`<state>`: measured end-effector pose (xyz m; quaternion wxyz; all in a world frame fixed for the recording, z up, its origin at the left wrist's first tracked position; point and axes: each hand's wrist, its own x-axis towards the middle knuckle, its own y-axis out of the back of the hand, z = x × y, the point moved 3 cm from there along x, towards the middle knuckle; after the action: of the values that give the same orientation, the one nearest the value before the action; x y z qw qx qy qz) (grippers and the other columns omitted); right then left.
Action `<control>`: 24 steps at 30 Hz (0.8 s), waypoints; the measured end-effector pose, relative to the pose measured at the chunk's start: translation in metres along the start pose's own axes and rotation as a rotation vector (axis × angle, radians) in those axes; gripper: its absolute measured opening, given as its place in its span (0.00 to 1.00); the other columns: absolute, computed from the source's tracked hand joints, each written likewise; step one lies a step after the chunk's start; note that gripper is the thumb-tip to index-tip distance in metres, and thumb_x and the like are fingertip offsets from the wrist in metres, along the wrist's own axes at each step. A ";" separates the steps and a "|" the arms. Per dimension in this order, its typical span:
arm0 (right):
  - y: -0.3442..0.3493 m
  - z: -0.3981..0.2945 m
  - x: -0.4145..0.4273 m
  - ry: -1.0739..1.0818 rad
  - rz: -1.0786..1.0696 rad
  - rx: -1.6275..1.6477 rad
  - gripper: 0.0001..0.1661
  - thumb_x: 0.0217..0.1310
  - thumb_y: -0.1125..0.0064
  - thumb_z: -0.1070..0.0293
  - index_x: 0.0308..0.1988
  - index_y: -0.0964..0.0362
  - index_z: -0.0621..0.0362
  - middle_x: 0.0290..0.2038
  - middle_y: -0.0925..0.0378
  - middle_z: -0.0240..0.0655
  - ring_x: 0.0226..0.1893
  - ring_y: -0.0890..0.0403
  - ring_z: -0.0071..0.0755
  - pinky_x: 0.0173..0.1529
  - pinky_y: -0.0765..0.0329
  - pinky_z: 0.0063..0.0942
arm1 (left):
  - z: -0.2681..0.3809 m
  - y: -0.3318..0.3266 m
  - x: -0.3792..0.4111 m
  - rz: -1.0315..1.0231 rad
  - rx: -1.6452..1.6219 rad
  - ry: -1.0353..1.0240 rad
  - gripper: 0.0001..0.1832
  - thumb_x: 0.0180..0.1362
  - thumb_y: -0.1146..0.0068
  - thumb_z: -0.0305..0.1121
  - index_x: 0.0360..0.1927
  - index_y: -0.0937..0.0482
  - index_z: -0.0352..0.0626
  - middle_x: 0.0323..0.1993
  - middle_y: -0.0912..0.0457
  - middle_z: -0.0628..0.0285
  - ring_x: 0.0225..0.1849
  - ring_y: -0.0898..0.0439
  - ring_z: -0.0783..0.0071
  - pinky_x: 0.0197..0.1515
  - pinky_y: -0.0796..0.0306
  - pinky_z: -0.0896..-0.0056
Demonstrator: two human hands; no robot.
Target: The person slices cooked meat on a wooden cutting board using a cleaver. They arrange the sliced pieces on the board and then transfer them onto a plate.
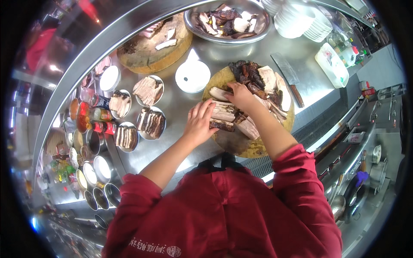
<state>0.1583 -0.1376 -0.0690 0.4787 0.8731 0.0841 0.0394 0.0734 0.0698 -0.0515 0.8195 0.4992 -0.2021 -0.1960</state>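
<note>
A round wooden chopping board lies before me with dark-crusted, pale-fleshed meat on it. My left hand cups the left end of a row of meat slices, its fingers along the far side and its thumb by the near side. Past that row, a single pale slice lies beside the fingertips of my right hand. Whether those fingers grip it, I cannot tell. Larger chunks of dark meat are heaped at the board's far right, partly behind my right hand. Another cut piece rests below my right forearm.
A cleaver lies right of the board. Bowls of sliced meat stand left, near a white round plate or lid. Behind are a second chopping block, a steel basin of meat and stacked white dishes.
</note>
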 end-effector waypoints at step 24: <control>0.092 -0.015 -0.095 -0.113 0.017 0.146 0.12 0.58 0.35 0.69 0.43 0.17 0.58 0.42 0.18 0.47 0.42 0.16 0.49 0.51 0.18 0.38 | -0.006 0.009 0.045 -0.431 0.110 -0.059 0.55 0.44 0.23 0.46 0.74 0.43 0.48 0.76 0.44 0.54 0.79 0.49 0.55 0.80 0.58 0.47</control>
<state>0.0731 -0.1915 0.0175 0.4172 0.9072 0.0521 -0.0119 0.1151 0.0548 -0.0397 0.7240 0.5688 -0.1250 -0.3697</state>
